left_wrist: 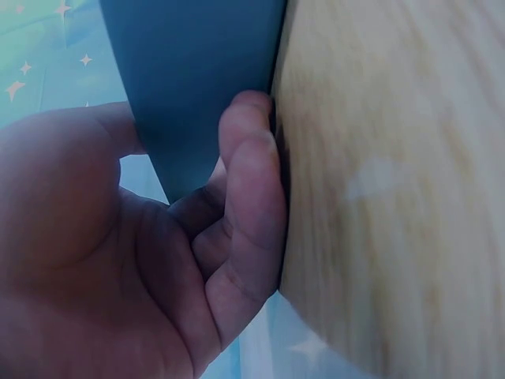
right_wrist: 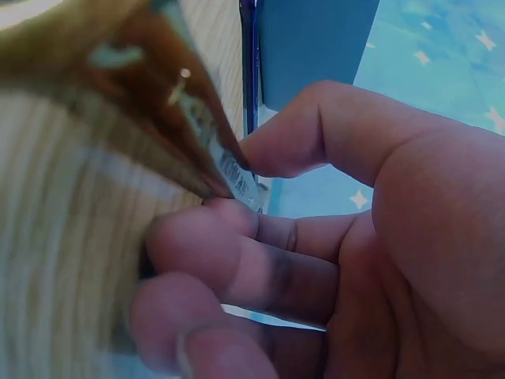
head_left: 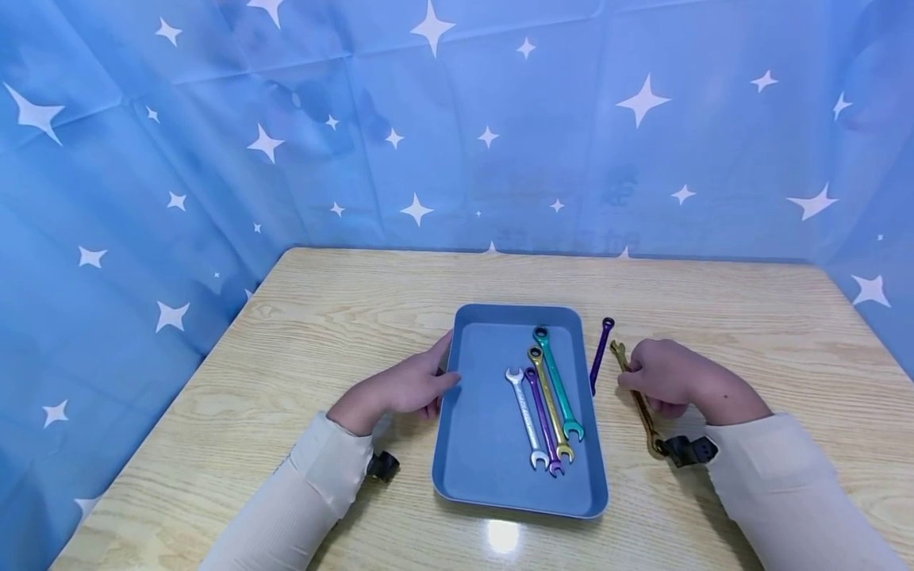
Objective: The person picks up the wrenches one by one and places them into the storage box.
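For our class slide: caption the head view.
Left hand steadies blue tray of four wrenches; right hand grips gold wrench.

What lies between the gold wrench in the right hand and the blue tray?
A purple wrench lies on the table between the gold wrench, held by the right hand, and the tray. Nothing else visible is in the way.

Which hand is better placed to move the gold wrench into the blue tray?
Right. The right hand already pinches the gold metal wrench beside the blue plastic tray; the left hand rests on the tray's far edge.
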Tool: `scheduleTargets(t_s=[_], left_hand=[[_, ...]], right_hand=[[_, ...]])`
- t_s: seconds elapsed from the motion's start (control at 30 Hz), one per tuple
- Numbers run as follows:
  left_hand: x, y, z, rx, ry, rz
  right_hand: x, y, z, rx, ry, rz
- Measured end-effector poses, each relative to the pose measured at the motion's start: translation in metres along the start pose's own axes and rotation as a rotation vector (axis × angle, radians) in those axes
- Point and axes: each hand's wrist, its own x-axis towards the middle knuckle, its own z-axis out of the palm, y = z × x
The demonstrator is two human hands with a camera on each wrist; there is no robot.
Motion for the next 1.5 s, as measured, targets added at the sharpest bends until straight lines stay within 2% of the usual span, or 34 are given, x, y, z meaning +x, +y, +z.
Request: scheduleTargets(t_s=[0.57,0.97,1.2,1.5], left_hand=[[0.0002,-0.0005,-0.0001,-0.01,0.003,0.001],[0.0003,-0.0011,0.0001,-0.007,-0.001,-0.004],[0.0,-0.0006,0.0006,-0.006,0.002,-0.003],[-0.0005,0.0011,0.0002,-0.002,-0.001,-0.013]], right_hand=[[-0.0017,0.0025,-0.0035,-0.011,0.007,0.015],[-0.0012,0.0015,-0.0033,0.023,0.016,0.015],[-0.0028,-0.0006,-0.0039,0.023,0.018,-0.016],[-0.003,-0.0017,-0.0095,0.123,0.021,-0.053]])
